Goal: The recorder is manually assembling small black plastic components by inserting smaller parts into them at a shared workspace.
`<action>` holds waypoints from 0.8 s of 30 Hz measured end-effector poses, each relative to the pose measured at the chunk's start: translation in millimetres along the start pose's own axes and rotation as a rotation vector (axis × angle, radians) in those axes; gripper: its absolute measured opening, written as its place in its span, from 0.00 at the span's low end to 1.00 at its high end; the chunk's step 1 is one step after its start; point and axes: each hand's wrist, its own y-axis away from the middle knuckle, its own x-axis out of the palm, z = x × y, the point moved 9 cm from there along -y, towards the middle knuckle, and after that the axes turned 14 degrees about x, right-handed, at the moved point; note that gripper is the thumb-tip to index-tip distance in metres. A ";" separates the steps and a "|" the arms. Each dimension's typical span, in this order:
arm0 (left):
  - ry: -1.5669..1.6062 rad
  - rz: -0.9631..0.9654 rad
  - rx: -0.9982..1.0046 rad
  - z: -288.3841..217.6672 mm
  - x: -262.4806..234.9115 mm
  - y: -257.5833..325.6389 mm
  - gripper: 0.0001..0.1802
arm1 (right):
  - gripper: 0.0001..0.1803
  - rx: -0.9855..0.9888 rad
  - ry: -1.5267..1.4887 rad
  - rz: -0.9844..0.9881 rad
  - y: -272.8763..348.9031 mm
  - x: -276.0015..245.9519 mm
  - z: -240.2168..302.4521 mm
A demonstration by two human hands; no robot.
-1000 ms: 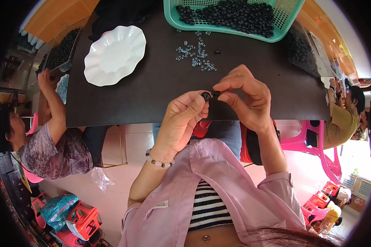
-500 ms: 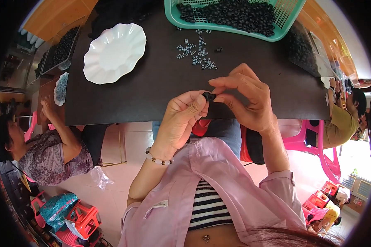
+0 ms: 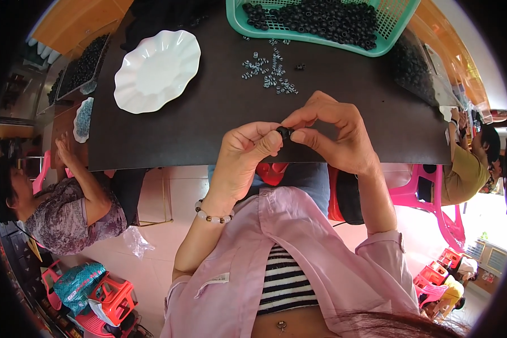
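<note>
In front of me, just above the table's near edge, a small round black plastic piece is held between both hands. My left hand pinches it from the left between thumb and fingers. My right hand closes on it from the right, its thumb against the piece and its index fingertip at the top; the fingers partly hide the piece. Beyond the hands lies a loose scatter of small metal springs. Right of them is another small black piece.
A green basket of black plastic pieces stands at the far edge. A white scalloped plate sits on the dark table at left. Clear bins of black pieces flank both sides. One person sits left, another right.
My right hand has moved slightly left, its index finger and thumb closing onto the black piece. My left hand stays almost in place, still pinching it.
</note>
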 end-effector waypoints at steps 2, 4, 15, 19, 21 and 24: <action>-0.004 -0.006 0.000 1.0 -1.7 -0.1 0.14 | 0.09 0.067 -0.085 -0.002 1.2 1.0 -7.8; 0.000 0.001 -0.007 1.5 -1.3 0.3 0.14 | 0.11 0.134 -0.175 0.004 2.0 1.9 -16.2; -0.037 0.106 -0.075 -4.7 2.5 -3.7 0.13 | 0.22 -0.013 -0.105 0.250 -7.4 17.9 -14.8; 0.050 0.067 -0.133 2.4 0.9 -0.1 0.14 | 0.21 0.028 -0.392 0.269 -5.3 30.8 -22.6; 0.117 0.026 -0.140 8.4 -1.9 3.1 0.14 | 0.21 0.044 -0.412 0.251 -2.9 34.3 -25.4; 0.150 0.011 -0.130 10.1 -1.5 4.1 0.14 | 0.22 0.040 -0.423 0.182 -0.1 36.5 -30.0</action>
